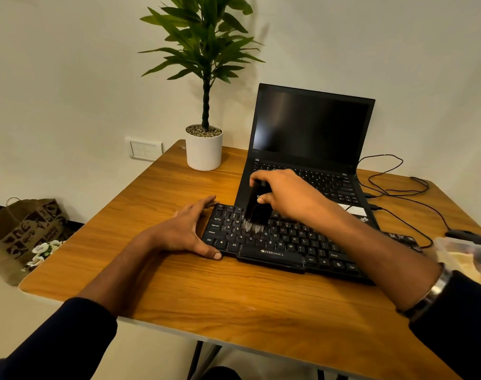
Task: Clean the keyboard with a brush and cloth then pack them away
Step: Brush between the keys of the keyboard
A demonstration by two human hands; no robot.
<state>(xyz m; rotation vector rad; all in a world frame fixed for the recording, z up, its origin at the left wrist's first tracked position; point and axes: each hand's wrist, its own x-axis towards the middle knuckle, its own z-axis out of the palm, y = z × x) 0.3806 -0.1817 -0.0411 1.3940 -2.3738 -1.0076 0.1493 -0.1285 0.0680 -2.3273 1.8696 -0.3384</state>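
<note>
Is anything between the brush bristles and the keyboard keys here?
Nothing visible. The right hand holds the brush with its bristles down on the left part of the keyboard. The left hand rests at the keyboard's left edge, clear of the bristles.

view: single head cam, wide-angle, no second view
facing: forward and down over wooden table (179,292)
range: close; black ZEBRONICS keyboard (286,249) central
far edge: open black laptop (310,127), cream wall (69,78)
</note>
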